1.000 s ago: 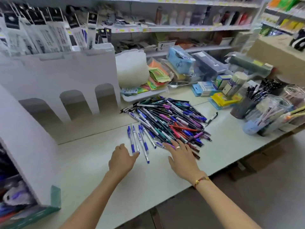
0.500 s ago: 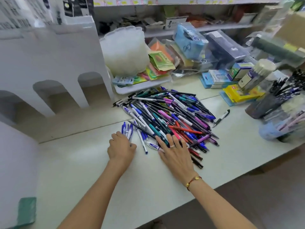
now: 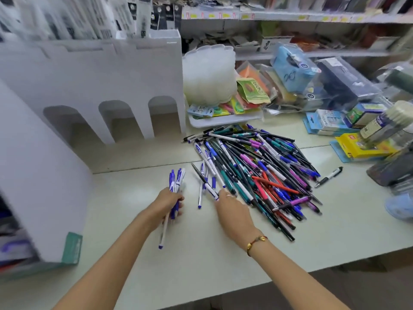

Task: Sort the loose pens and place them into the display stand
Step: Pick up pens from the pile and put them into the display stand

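Since half a second ago, the left hand (image 3: pixel 171 202) has gathered the blue-and-white plastic pens (image 3: pixel 175 186) off the pale green tabletop (image 3: pixel 125 220) and now grips them as a bundle, fingers curled round the barrels; I think this keeps one sort together. My right hand (image 3: pixel 232 211) lies just beside it, palm down, its fingertips (image 3: pixel 221 194) touching a loose blue-and-white pen (image 3: pixel 209 186) at the near edge of the mixed heap of coloured pens (image 3: pixel 257 171). Whether it pinches this pen I cannot tell. Farther back and to the left stands the white cardboard display stand with arched openings (image 3: pixel 111 86), well apart from both hands; no pen shows in its arches.
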`<state>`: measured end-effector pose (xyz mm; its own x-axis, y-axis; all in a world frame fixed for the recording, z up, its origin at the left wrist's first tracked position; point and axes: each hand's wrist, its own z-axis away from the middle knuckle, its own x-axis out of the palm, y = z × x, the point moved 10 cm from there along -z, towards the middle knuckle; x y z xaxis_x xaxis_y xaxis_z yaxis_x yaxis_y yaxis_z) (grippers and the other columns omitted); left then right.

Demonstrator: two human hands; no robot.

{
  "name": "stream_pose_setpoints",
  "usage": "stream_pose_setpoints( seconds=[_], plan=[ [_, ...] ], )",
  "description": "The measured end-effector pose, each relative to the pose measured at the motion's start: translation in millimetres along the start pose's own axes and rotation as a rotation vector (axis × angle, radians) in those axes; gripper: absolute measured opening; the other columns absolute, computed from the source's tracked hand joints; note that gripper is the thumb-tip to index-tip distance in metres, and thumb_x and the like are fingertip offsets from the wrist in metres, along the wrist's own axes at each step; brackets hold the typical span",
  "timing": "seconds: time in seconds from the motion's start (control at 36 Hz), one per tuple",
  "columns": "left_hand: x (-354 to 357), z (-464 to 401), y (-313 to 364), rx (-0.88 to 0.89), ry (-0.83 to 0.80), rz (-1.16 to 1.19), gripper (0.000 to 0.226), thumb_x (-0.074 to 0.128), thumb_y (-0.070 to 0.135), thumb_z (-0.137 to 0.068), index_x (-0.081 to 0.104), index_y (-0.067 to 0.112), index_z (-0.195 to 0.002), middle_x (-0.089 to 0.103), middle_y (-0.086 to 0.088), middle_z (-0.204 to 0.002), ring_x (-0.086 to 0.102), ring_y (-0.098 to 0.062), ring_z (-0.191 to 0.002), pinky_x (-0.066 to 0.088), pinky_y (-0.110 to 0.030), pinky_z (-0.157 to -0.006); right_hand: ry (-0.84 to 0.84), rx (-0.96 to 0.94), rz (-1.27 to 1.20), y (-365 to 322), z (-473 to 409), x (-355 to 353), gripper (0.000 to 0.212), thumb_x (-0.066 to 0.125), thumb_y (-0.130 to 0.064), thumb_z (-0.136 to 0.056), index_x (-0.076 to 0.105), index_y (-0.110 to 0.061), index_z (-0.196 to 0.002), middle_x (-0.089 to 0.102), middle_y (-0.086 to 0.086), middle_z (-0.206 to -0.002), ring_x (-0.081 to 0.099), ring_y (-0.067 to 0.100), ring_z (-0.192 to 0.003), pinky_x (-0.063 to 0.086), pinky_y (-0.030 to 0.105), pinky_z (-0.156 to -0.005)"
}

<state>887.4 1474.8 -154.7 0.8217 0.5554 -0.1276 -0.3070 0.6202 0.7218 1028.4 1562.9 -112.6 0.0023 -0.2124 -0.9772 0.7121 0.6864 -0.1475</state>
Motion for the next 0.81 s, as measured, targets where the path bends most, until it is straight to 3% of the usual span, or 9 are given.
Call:
stream_pose_setpoints(
  seconds=[0.06, 0.14, 0.25, 0.36, 0.47, 0.58, 0.69, 0.81],
  plan=[
    [2, 8, -3, -0.004, -0.054, 0.078, 0.017, 0.046, 0.011, -0.099, 0.047, 0.010, -0.083, 0.044, -0.005, -0.066, 0.040, -0.015, -0.050, 0.038, -0.016, -0.035, -0.046, -0.011, -0.102, 2, 1, 2, 0.025, 0.031, -0.023, -0.105, 0.041, -0.007, -0.121, 0.057, 0.008, -0.117, 0.061, 0.025, -0.097, 0.036, 0.026, -0.062],
    [3, 13, -9, -0.003, -0.073, 0.122, 0.027, 0.050, 0.022, -0.099, 0.045, 0.013, -0.074, 0.042, 0.001, -0.056, 0.035, -0.010, -0.041, 0.034, -0.017, -0.038, -0.118, 0.014, -0.283, 12, -1, 7, 0.021, 0.031, -0.027, -0.105, 0.041, -0.009, -0.114, 0.056, 0.006, -0.090, 0.051, 0.024, -0.073, 0.030, 0.030, -0.053],
    [0, 15, -10, 0.034, -0.005, 0.316, 0.030, 0.057, 0.032, -0.095, 0.042, 0.018, -0.073, 0.035, 0.006, -0.054, 0.029, -0.005, -0.036, 0.028, -0.016, -0.037, -0.224, 0.054, -0.642, 17, -6, 8, 0.024, 0.030, -0.029, -0.105, 0.045, -0.012, -0.097, 0.051, 0.004, -0.081, 0.046, 0.019, -0.073, 0.042, 0.043, -0.071],
    [12, 23, 9, 0.056, -0.046, 0.492, 0.025, 0.061, 0.037, -0.091, 0.049, 0.018, -0.080, 0.033, 0.008, -0.057, 0.028, -0.002, -0.040, 0.027, -0.013, -0.038, -0.333, 0.072, -0.920, 7, 1, -6, 0.027, 0.028, -0.029, -0.105, 0.049, -0.015, -0.094, 0.042, -0.005, -0.074, 0.033, 0.005, -0.056, 0.030, 0.019, -0.053],
    [31, 32, 28, 0.026, -0.103, 0.561, 0.034, 0.070, 0.045, -0.081, 0.057, 0.015, -0.090, 0.029, 0.009, -0.056, 0.027, -0.003, -0.041, 0.028, -0.013, -0.039, -0.479, 0.035, -1.251, -18, 18, -18, 0.024, 0.030, -0.026, -0.106, 0.046, -0.011, -0.097, 0.042, -0.007, -0.069, 0.024, 0.002, -0.046, 0.021, 0.013, -0.043],
    [34, 36, 39, 0.013, -0.090, 0.615, 0.028, 0.068, 0.042, -0.085, 0.061, 0.014, -0.085, 0.026, 0.009, -0.051, 0.026, -0.004, -0.037, 0.028, -0.012, -0.036, -0.579, -0.018, -1.341, -28, 31, -32, 0.025, 0.032, -0.026, -0.105, 0.048, -0.008, -0.102, 0.047, -0.007, -0.069, 0.021, 0.003, -0.047, 0.020, 0.012, -0.042],
    [27, 43, 49, 0.052, -0.078, 0.622, 0.023, 0.062, 0.032, -0.092, 0.057, 0.012, -0.082, 0.031, 0.008, -0.053, 0.029, -0.003, -0.037, 0.028, -0.012, -0.035, -0.502, 0.061, -1.323, -10, 32, -43, 0.030, 0.035, -0.027, -0.104, 0.057, -0.007, -0.106, 0.051, -0.007, -0.064, 0.021, 0.005, -0.044, 0.018, 0.014, -0.040],
    [22, 59, 54, 0.063, -0.091, 0.661, 0.022, 0.058, 0.029, -0.095, 0.060, 0.011, -0.083, 0.042, 0.002, -0.062, 0.042, -0.007, -0.046, 0.041, -0.016, -0.041, -0.319, 0.329, -1.513, 12, 28, -48, 0.030, 0.039, -0.027, -0.102, 0.059, -0.007, -0.111, 0.052, -0.003, -0.059, 0.020, 0.005, -0.037, 0.017, 0.015, -0.035]
  ],
)
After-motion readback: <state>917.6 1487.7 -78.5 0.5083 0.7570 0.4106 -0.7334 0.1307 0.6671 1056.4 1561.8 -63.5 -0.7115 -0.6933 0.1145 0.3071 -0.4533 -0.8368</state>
